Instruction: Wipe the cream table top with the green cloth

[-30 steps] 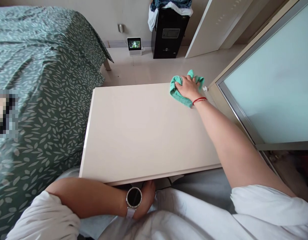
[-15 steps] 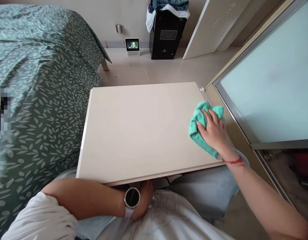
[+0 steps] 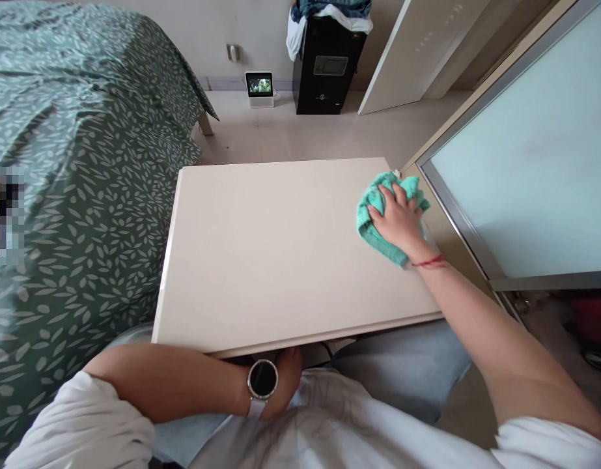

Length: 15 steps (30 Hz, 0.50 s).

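A cream tabletop [image 3: 280, 247] fills the middle of the view. My right hand [image 3: 400, 218] presses a crumpled green cloth [image 3: 373, 228] flat against the table's right edge, near the far corner. A red string circles that wrist. My left hand [image 3: 285, 381], with a round watch on its wrist, rests at my lap under the table's near edge; its fingers are partly hidden by the table.
A bed with a green leaf-patterned cover [image 3: 75, 169] runs along the table's left side. A frosted glass sliding door [image 3: 525, 163] stands close on the right. On the floor beyond are a small screen [image 3: 260, 88] and a black cabinet [image 3: 328, 65] with clothes on top.
My right hand swept the cloth from the far right corner down the right edge toward me, then back up part of the way. My left hand stayed put.
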{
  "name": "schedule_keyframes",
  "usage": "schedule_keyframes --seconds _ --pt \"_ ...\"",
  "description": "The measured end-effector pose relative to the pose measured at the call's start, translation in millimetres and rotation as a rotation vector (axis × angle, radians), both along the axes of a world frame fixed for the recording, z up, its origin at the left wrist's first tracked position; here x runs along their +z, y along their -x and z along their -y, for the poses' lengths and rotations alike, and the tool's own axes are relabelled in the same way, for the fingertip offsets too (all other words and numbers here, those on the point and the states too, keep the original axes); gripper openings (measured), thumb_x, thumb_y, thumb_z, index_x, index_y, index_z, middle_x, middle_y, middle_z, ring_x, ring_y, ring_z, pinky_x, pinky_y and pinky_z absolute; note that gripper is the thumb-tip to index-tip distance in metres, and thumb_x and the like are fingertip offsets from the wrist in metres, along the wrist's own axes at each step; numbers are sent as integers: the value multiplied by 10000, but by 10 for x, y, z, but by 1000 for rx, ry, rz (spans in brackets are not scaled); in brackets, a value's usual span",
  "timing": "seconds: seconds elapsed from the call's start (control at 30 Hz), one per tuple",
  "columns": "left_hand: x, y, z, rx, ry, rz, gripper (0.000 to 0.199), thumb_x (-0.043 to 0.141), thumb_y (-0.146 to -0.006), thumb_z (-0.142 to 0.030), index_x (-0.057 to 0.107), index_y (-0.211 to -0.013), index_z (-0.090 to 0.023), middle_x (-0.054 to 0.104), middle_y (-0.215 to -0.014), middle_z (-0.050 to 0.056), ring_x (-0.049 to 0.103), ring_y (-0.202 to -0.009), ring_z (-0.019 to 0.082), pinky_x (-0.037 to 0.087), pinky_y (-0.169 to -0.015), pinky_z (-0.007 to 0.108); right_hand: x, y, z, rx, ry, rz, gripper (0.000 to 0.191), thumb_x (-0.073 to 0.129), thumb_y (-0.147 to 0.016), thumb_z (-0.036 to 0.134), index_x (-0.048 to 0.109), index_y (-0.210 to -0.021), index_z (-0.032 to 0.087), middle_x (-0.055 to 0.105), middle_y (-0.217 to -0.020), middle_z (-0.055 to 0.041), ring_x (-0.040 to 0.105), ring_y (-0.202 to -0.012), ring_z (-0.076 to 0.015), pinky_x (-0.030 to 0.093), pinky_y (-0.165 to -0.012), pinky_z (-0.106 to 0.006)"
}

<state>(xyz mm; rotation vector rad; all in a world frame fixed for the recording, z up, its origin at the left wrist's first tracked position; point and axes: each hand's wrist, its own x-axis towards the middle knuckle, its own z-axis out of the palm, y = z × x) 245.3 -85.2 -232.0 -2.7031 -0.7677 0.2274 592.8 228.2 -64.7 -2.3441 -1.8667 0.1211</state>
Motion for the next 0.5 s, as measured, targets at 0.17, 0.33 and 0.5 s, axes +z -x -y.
schedule_keyframes --seconds 0.17,0.33,0.5 --pt "18 -16 26 -7 -19 -42 339 794 -959 -149 1032 -1184 -235 982 -1152 114 921 -1169 287 713 -1248 400 124 795 -804 94 -10 -71 812 537 -1226 507 553 -1956 152 361 -2100 -291 403 -1856 -649 350 -1444 -961" --pt "-33 -50 82 -38 -1 -141 346 841 -959 -203 1028 -1244 -255 982 -1199 123 925 -1207 322 740 -1229 446 248 2033 -1058 358 57 -126 847 541 -1240 448 456 -2035 168 247 -2164 -211 264 -1952 -632 218 -1510 -979" --pt "-21 -74 100 -6 26 -161 294 865 -955 -197 1024 -1197 -255 977 -1177 122 919 -1170 338 733 -1270 524 251 3170 -846 716 49 -168 878 617 -1210 570 511 -2006 214 263 -2164 -147 267 -1936 -656 242 -1475 -1016"
